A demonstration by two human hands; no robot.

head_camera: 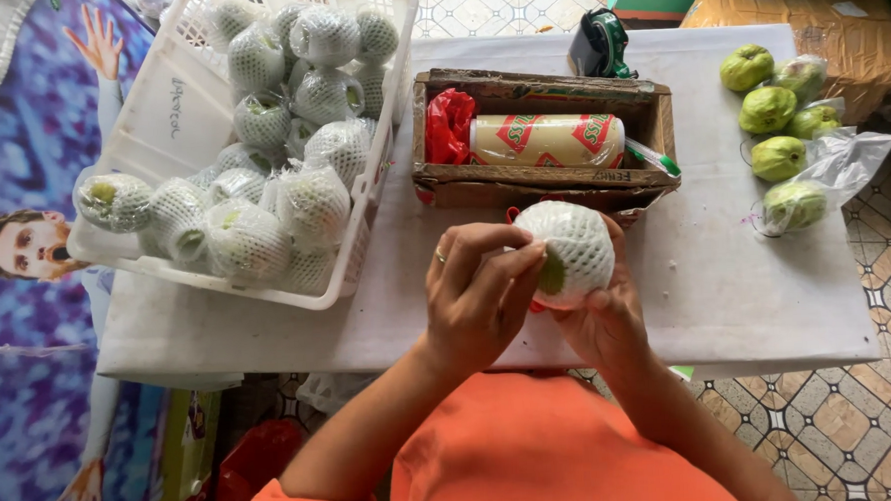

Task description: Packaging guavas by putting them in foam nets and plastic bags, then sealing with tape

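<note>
Reaching up from the near edge with bent elbows, both forearms meet over the tabletop (728,298), orange sleeves showing at the bottom of the view. The left hand (479,291) curls around the left side of a green fruit in a white foam net (569,252), its fingers (501,263) pressed against the netting beside a gap where green skin shows. The right hand (609,318) cups the fruit from below and behind, closed on it, so the fruit sits between both hands just above the near middle of the tabletop. Just beyond it lies a shallow cardboard box (543,181) holding a roll of printed wrap (547,140). To the far left stands a white basket (160,123) full of netted fruit; bare green fruit (778,156) lies at the far right
</note>
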